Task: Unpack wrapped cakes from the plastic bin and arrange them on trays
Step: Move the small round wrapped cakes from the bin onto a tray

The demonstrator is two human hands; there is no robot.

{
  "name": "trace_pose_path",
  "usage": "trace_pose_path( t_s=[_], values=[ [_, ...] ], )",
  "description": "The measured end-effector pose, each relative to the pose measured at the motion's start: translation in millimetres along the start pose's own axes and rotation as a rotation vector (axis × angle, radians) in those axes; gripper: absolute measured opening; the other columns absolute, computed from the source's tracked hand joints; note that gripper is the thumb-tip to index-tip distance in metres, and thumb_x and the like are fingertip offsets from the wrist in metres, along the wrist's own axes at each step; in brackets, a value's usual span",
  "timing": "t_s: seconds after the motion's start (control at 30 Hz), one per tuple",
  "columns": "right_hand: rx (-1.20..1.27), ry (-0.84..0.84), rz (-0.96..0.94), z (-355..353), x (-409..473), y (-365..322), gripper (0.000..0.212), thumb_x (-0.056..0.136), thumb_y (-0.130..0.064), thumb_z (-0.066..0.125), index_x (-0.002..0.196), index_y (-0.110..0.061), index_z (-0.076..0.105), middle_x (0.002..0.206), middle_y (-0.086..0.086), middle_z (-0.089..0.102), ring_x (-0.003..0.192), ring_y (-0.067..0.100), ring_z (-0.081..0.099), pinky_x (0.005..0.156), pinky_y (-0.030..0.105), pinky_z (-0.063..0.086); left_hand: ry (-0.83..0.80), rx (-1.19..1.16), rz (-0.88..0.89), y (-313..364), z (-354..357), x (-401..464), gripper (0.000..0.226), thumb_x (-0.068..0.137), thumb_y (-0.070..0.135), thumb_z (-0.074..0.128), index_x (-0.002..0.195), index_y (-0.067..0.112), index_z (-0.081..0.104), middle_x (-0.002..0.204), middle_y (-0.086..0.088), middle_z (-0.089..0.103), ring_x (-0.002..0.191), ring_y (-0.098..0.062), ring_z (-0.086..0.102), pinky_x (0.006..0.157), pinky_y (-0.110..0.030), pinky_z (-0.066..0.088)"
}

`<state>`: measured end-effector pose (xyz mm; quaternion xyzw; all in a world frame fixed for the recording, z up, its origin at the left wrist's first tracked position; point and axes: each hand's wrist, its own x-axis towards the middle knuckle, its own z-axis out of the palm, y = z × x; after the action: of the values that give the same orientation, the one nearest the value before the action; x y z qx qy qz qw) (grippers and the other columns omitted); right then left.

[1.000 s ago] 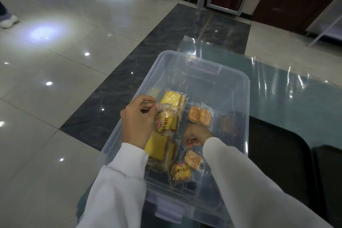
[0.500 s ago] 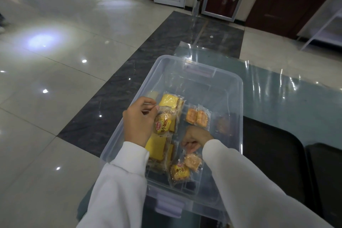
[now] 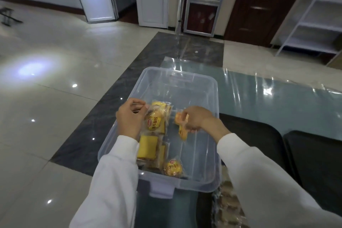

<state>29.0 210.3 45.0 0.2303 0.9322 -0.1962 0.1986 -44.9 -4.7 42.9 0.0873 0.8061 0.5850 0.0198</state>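
A clear plastic bin (image 3: 212, 87) stands on the glass table with wrapped cakes inside. My left hand (image 3: 129, 118) pinches the wrapper of a round yellow cake (image 3: 154, 123) over the bin's left side. My right hand (image 3: 196, 120) grips two orange wrapped cakes (image 3: 182, 129), lifted above the bin's middle. Yellow square cakes (image 3: 148, 147) lie along the bin's left side, and another round yellow cake (image 3: 173, 168) lies near the front wall. Two dark trays (image 3: 259, 135) (image 3: 318, 157) sit to the right of the bin.
The glass table (image 3: 268, 98) extends to the right and back behind the trays. Tiled floor lies to the left. A white shelf rack (image 3: 314, 20) and doors stand at the far wall. A patterned surface (image 3: 225, 209) shows below the bin's front right corner.
My right hand has risen out of the bin's bottom holding orange wrapped cakes. The left hand keeps its pinch on the round yellow cake. The camera tilted up.
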Motion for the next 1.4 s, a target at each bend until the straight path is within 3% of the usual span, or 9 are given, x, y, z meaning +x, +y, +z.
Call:
trace_pose_path(
  t_s=[0.13, 0.3, 0.43, 0.6, 0.83, 1.0, 1.17, 1.4],
  values=[
    [-0.104, 0.259, -0.024, -15, -31, 17, 0.037, 0.09, -0.02, 0.073, 0.126, -0.025, 0.067, 0.124, 0.004, 0.066, 0.111, 0.026, 0.063, 0.088, 0.032, 0.047, 0.007, -0.013, 0.087, 20, -1, -9, 0.011, 0.09, 0.018, 0.078, 0.095, 0.023, 0.071, 0.089, 0.013, 0.072, 0.081, -0.001, 0.07, 0.073, -0.019, 0.059],
    [0.133, 0.57, -0.069, -29, -81, 53, 0.019, 0.098, -0.026, 0.066, 0.114, -0.028, 0.077, 0.11, -0.003, 0.077, 0.098, 0.016, 0.071, 0.092, 0.039, 0.058, 0.014, -0.053, 0.202, 63, 8, -26, 0.012, 0.09, 0.021, 0.078, 0.097, 0.025, 0.071, 0.093, 0.012, 0.072, 0.086, -0.004, 0.07, 0.077, -0.021, 0.059],
    [0.315, 0.734, -0.16, -36, -112, 86, 0.018, 0.095, -0.032, 0.074, 0.113, -0.03, 0.079, 0.102, -0.019, 0.073, 0.08, -0.011, 0.062, 0.079, 0.009, 0.049, 0.025, -0.099, 0.31, 96, 25, -41, 0.012, 0.088, 0.019, 0.08, 0.095, 0.023, 0.071, 0.09, 0.009, 0.074, 0.083, -0.005, 0.072, 0.076, -0.021, 0.06],
    [0.518, 0.917, -0.232, -31, -158, 126, 0.019, 0.093, -0.026, 0.077, 0.111, -0.031, 0.077, 0.1, -0.026, 0.071, 0.093, -0.009, 0.068, 0.089, 0.009, 0.051, -0.042, -0.156, 0.364, 126, 58, -70, 0.011, 0.088, 0.014, 0.08, 0.096, 0.016, 0.072, 0.087, 0.007, 0.074, 0.081, -0.006, 0.071, 0.073, -0.017, 0.058],
    [0.697, 1.029, -0.116, 5, -204, 199, 0.039, 0.093, -0.024, 0.076, 0.131, -0.022, 0.07, 0.105, -0.02, 0.072, 0.099, -0.005, 0.07, 0.091, 0.014, 0.054, -0.139, -0.126, 0.407, 152, 115, -131, 0.014, 0.09, 0.018, 0.078, 0.095, 0.027, 0.068, 0.09, 0.015, 0.071, 0.084, -0.001, 0.069, 0.076, -0.018, 0.059],
    [0.792, 1.041, -0.078, 40, -243, 266, 0.033, 0.09, -0.017, 0.078, 0.12, -0.028, 0.071, 0.1, -0.021, 0.074, 0.094, -0.004, 0.072, 0.087, 0.023, 0.06, -0.209, -0.098, 0.341, 156, 165, -186, 0.012, 0.091, 0.019, 0.077, 0.095, 0.025, 0.068, 0.091, 0.012, 0.072, 0.085, -0.004, 0.07, 0.078, -0.023, 0.06],
    [0.953, 1.012, -0.05, 74, -291, 341, 0.03, 0.091, -0.013, 0.076, 0.121, -0.018, 0.076, 0.106, -0.01, 0.079, 0.1, 0.003, 0.074, 0.091, 0.024, 0.06, -0.258, -0.067, 0.275, 153, 222, -252, 0.013, 0.088, 0.018, 0.08, 0.087, 0.024, 0.068, 0.083, 0.015, 0.071, 0.078, 0.006, 0.067, 0.07, -0.01, 0.053],
    [1.205, 0.986, 0.044, 131, -345, 429, 0.026, 0.093, -0.013, 0.075, 0.119, -0.015, 0.077, 0.109, -0.005, 0.079, 0.108, 0.014, 0.074, 0.096, 0.043, 0.059, -0.307, -0.038, 0.141, 130, 283, -335, 0.017, 0.086, 0.016, 0.081, 0.083, 0.028, 0.069, 0.081, 0.011, 0.074, 0.079, -0.004, 0.072, 0.08, -0.039, 0.063]
  ],
)
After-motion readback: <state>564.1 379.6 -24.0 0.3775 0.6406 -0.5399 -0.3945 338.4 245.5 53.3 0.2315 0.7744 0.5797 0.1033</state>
